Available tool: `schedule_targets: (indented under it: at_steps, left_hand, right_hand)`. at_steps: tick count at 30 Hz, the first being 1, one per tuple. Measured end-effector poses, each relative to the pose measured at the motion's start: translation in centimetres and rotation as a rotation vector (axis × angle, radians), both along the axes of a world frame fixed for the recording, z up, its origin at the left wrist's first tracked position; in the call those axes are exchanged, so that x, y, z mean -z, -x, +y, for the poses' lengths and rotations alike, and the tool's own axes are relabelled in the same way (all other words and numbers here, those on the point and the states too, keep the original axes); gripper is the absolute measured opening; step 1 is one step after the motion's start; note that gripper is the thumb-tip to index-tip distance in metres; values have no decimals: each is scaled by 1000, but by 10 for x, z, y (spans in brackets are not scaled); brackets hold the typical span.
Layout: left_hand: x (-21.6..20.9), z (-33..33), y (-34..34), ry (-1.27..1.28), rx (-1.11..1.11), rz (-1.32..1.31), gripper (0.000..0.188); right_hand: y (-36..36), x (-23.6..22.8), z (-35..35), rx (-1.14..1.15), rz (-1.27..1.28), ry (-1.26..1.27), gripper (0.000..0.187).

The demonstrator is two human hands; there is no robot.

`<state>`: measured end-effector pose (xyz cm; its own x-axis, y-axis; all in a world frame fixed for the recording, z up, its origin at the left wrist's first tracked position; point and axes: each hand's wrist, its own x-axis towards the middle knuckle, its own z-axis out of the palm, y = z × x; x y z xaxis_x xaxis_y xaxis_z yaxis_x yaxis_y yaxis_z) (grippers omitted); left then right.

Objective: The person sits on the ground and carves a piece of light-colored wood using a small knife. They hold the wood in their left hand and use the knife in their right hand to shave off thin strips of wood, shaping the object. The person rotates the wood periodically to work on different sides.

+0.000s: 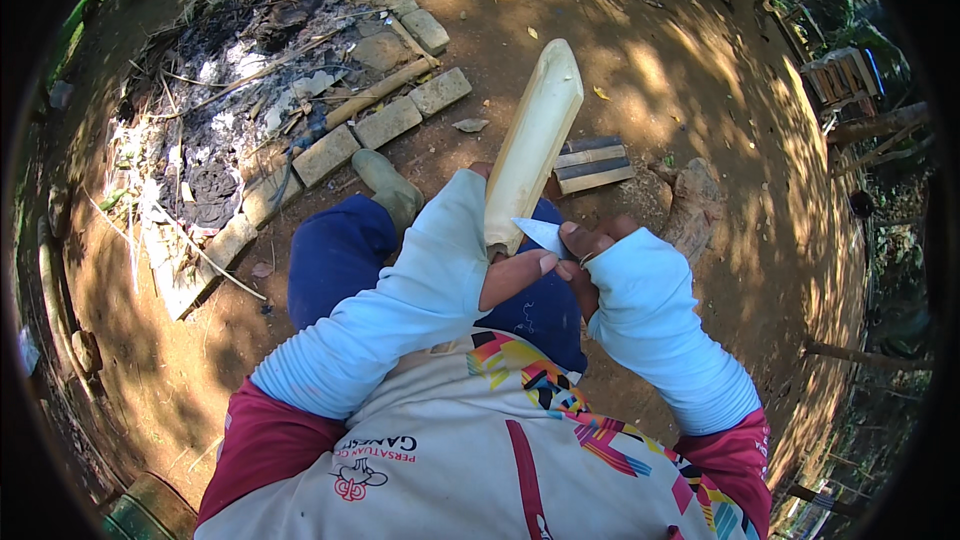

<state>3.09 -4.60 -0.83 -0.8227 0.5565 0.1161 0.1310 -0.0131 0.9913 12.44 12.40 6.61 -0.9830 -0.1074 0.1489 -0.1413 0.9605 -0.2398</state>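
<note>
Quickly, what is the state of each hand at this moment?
Left hand: closed around the pale peeled stalk.
Right hand: closed on a small knife, blade against the stalk.

Pale, smooth, matt wood of the stick [532, 130] rising from my left hand [512, 275], thin bright metal blade [543, 234] gripped by my right hand [590, 255], soft ribbed cloth sleeves [420, 290] behind both grips, rough dry dirt ground [640, 70] beyond.

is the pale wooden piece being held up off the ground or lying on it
Held up. The left hand grips the pale wooden piece at its base; the right hand holds a blade against it.
</note>
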Motion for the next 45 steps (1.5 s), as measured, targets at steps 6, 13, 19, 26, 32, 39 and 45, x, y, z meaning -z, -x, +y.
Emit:
schedule_targets:
  at_steps: [6,13,19,26,32,39,45]
  left_hand:
    - [-7,-5,2,75,107,-132,63]
    - [-6,-4,2,21,108,-156,53]
    - [-7,-2,5,210,86,-236,51]
    - [6,1,4,115,46,-172,47]
    - [6,2,3,181,3,-145,46]
    - [1,1,5,268,-54,-40,50]
    - [-12,-3,-1,408,-11,-8,56]
  right_hand:
    - [0,-2,0,-14,0,-8,34]
    - [1,-4,0,0,-23,-38,38]
    - [0,0,1,18,-12,-4,36]
    - [3,6,1,110,-94,103,29]
    - [6,7,3,44,-2,32,15]
    - [9,8,4,102,-106,176,13]
    - [16,-7,9,96,89,-37,15]
